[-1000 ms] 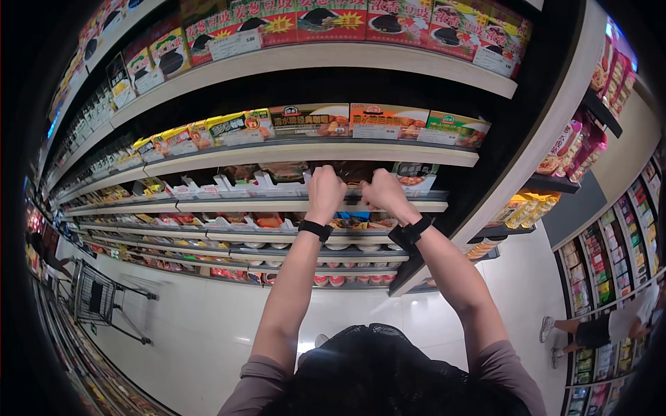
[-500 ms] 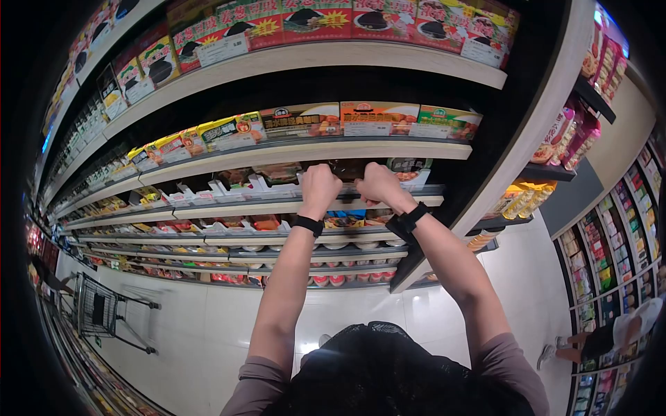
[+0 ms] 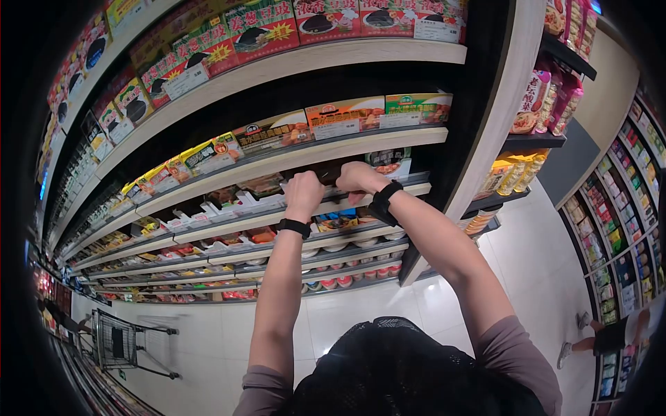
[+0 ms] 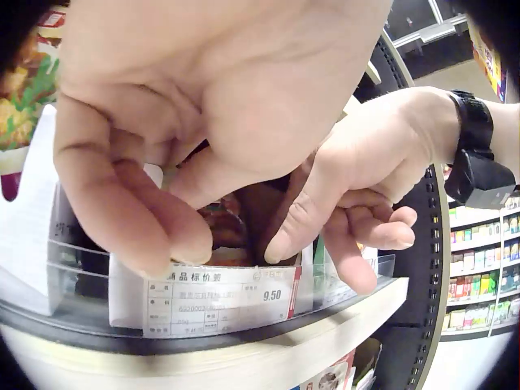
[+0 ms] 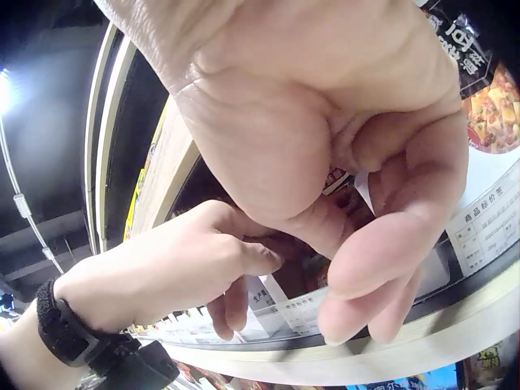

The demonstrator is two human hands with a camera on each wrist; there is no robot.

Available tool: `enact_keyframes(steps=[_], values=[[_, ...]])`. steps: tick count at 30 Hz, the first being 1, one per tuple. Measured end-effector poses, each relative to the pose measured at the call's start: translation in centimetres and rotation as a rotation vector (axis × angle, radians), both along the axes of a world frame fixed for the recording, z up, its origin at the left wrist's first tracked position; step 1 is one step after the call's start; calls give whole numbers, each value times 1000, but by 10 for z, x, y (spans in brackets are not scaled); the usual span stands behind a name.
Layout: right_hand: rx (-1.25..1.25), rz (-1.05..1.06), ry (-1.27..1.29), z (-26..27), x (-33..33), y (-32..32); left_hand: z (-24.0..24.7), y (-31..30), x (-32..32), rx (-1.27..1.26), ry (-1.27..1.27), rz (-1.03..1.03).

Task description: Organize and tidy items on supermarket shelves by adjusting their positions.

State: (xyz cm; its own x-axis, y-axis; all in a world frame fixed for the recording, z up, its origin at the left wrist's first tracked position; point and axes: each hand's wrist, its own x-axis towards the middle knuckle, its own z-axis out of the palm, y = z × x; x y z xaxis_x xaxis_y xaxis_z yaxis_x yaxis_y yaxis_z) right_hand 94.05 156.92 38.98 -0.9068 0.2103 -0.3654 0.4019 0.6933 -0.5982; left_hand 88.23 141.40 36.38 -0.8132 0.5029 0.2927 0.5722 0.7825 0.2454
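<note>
Both hands are at a middle shelf, side by side around a white display carton [image 5: 271, 294] with dark brown packets [image 4: 258, 210] inside. My left hand [image 3: 304, 196] curls over the carton's left wall, thumb inside and fingers outside. On the opposite side, my right hand [image 3: 358, 180] has its thumb inside the right wall and its fingers bent down outside. A price label reading 9.50 [image 4: 219, 302] sits on the shelf front just below the fingertips. The hands hide most of the carton in the head view.
Curry boxes [image 3: 345, 116] line the shelf above, with red and green boxes [image 3: 260, 31] higher up. A dark upright post [image 3: 475, 104] bounds the shelf at right, with noodle packs [image 3: 531, 104] beyond. A shopping cart [image 3: 125, 343] stands at left; another person [image 3: 610, 336] is at right.
The head view has turned, so the shelves shift left and tilt. Both hands stay at the same carton, close together, with little change in their pose.
</note>
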Motion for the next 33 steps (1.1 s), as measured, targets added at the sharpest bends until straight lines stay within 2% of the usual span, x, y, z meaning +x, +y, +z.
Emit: enact_keyframes(steps=[2,7,10,11,15,18,19,20,21,23,26,28,29,33], values=[[-37,-16,15,0,1,3,0,2,-1,-46,-6,-14],[63,19,-11,-2,-4,5,-3,14,-6,-97,-5,-86],[133,67,-31,-7,-8,8,5,18,-28,-177,-439,-144],[149,78,-42,-6,-7,8,6,17,-30,-182,-426,-180],[156,123,5,-11,-7,13,9,17,-37,13,-668,-69],[165,144,65,-15,-5,12,24,8,-23,-119,-549,-141],[203,167,90,-21,-9,14,21,5,-18,-176,-322,-177],[240,186,115,-17,-6,11,11,-1,-7,-47,97,-193],[230,158,47,-12,-3,10,7,-3,-4,-56,142,-192],[313,131,178,-11,5,7,12,-12,8,-33,230,-231],[425,100,433,-17,19,4,5,-17,-3,-26,325,-346],[556,111,626,-26,23,2,1,-14,-11,-52,267,-394],[560,90,561,-27,21,2,-3,-7,-17,-64,226,-417],[565,67,667,-41,16,1,-12,27,-33,-223,84,-401]])
